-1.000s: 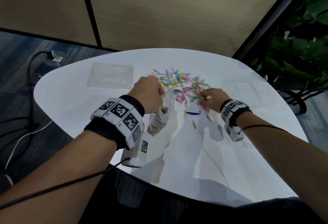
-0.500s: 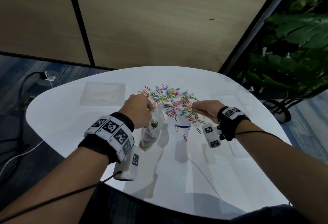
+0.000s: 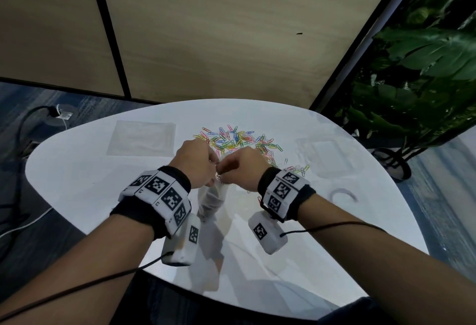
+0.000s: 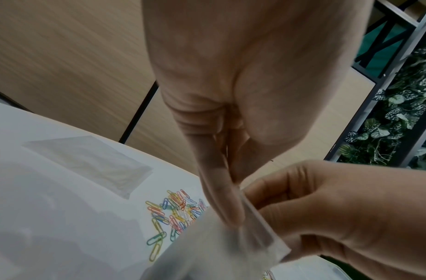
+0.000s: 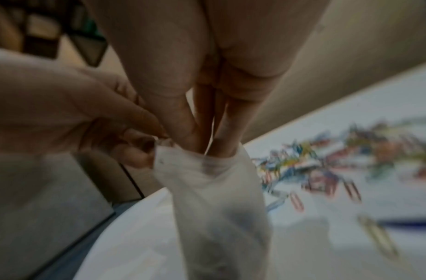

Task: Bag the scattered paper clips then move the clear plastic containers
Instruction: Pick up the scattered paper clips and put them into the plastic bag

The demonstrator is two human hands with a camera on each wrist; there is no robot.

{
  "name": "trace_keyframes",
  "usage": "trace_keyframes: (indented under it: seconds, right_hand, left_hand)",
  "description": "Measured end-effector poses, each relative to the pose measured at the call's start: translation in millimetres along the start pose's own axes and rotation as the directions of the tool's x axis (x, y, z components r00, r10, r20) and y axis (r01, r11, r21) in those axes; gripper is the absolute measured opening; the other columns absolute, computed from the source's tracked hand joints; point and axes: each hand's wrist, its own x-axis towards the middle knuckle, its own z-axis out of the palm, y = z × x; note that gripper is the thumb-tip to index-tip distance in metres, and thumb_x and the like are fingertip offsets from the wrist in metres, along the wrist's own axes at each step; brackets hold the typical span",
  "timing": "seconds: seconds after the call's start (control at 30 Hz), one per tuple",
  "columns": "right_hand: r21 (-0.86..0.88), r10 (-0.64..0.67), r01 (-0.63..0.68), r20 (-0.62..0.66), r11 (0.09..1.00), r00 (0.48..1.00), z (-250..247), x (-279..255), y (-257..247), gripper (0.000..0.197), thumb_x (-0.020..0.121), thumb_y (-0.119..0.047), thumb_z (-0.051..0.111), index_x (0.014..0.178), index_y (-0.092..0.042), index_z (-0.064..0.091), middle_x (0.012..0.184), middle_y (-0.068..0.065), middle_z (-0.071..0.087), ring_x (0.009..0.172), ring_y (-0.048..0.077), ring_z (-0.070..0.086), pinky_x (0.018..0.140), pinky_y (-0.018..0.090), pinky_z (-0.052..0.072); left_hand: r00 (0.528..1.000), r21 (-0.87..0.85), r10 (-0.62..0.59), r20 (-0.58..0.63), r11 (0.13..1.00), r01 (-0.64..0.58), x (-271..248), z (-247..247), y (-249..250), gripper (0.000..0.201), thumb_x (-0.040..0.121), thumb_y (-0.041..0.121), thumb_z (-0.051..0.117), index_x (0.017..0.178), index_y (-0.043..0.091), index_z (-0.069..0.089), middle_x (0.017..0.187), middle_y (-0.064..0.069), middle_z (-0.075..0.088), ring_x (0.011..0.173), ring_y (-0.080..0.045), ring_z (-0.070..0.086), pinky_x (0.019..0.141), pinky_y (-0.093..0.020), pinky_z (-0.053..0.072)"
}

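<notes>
Colourful paper clips [image 3: 237, 139] lie in a heap at the middle of the white table [image 3: 77, 183]. A small clear bag [image 3: 211, 201] hangs above the table, in front of the heap. My left hand [image 3: 215, 167] pinches the bag's rim [image 4: 252, 223] and holds its mouth up. My right hand [image 3: 222, 173] has its thumb and fingers bunched together and dipped into the bag's mouth [image 5: 207, 151]. A clip or two show at those fingertips in the head view; the bag hides the rest. Clear plastic containers [image 3: 324, 154] sit at the right of the table.
A second flat clear bag [image 3: 141, 139] lies at the table's back left. A few stray clips [image 3: 301, 169] lie right of the heap, and a thin dark blue thing [image 5: 410, 222] lies near them. A large plant [image 3: 425, 80] stands beyond the table's right edge.
My right hand has left the heap and moved left to the bag's mouth. My left hand keeps holding the bag up. The camera has tilted, so the table sits lower in view.
</notes>
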Motion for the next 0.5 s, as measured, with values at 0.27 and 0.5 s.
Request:
trace_keyframes:
  seconds: [0.27,0.5]
  right_hand:
    - [0.210,-0.008,0.028,-0.097,0.977,0.995,-47,17,24,0.033,0.082,0.008,0.053,0.076,-0.015,0.077,0.082,0.004,0.075,0.072,0.013,0.066,0.065,0.025,0.057]
    - [-0.378,0.534,-0.594,-0.261,0.710,0.804,-66,43,176,0.060,0.094,-0.036,0.052,0.148,-0.019,0.033,0.151,0.017,0.034,0.134,0.036,0.042,0.109,0.044,0.038]
  left_hand:
    - [1.000,0.023,0.007,0.002,1.000,-0.007,4,-3,-7,0.024,0.094,-0.004,0.055,0.107,0.005,0.073,0.071,-0.005,0.068,0.061,-0.022,0.076,0.076,-0.040,0.065]
    - [0.999,0.048,0.032,0.007,0.998,-0.033,-3,-10,-7,0.024,0.092,-0.007,0.055,0.099,0.000,0.077,0.080,-0.012,0.073,0.072,-0.031,0.076,0.076,-0.042,0.064]
